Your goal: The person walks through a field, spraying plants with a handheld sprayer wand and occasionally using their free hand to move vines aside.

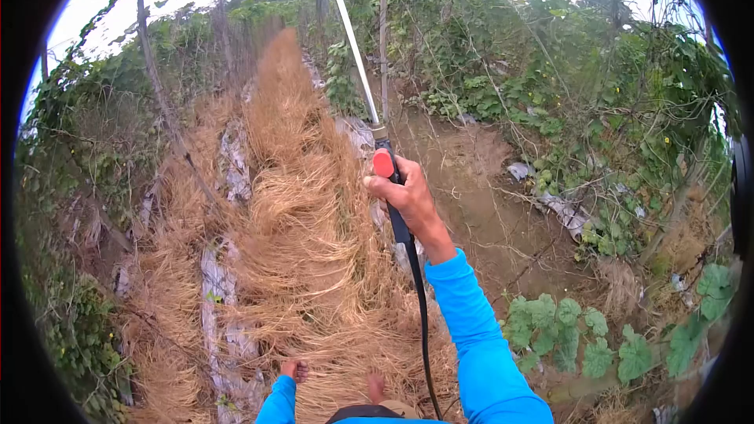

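My right hand [408,192] is closed around the black handle of a sprayer wand [400,224], with my thumb near its red trigger [383,162]. From the handle a long metal tube [351,39] slants up and away, leaving the view at the top. A black hose [422,306] runs from the handle's lower end down toward my body. My left hand [295,370] is low beside me, small in view, above the dry straw. Its fingers look curled, and I see nothing in them.
Dry straw [290,212] covers the strip ahead, flanked by torn plastic sheeting [216,290]. Leafy vines [628,110] climb on both sides, with a wooden pole [153,71] leaning at left and a thin post [383,47] ahead. Bare soil [479,196] lies to the right. A bare foot [377,387] shows below.
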The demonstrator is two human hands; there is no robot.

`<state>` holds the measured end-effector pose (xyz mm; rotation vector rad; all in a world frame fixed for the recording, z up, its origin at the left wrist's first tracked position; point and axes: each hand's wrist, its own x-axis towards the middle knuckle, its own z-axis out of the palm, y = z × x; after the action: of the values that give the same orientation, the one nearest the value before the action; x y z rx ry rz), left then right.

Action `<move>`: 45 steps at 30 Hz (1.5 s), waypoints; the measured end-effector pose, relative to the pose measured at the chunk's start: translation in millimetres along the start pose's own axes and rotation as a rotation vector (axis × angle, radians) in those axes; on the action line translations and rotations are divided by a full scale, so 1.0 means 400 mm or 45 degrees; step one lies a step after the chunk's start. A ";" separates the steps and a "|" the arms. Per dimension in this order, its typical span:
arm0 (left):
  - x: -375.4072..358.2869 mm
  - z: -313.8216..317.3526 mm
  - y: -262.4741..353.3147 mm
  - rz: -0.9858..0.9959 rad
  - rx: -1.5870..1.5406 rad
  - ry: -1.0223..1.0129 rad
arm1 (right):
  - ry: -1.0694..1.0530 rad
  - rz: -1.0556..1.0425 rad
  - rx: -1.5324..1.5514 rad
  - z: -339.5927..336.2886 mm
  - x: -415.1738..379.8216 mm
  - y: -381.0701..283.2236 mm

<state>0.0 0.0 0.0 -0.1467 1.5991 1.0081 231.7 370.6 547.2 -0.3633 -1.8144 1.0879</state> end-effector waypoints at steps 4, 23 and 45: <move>-0.135 -0.151 -0.109 -0.076 0.137 -0.011 | -0.039 0.123 0.153 0.012 -0.062 -0.215; -0.557 0.003 -0.834 -0.078 -0.060 0.055 | 0.253 0.125 -0.528 -0.497 -0.585 -0.569; -0.571 0.077 -1.032 -0.240 0.536 -0.489 | 0.634 0.202 -0.433 -0.515 -1.314 -0.895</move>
<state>337.7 -330.6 -17.6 0.1732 1.3769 0.5011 741.0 -62.1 562.2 -0.9099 -1.5283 0.7031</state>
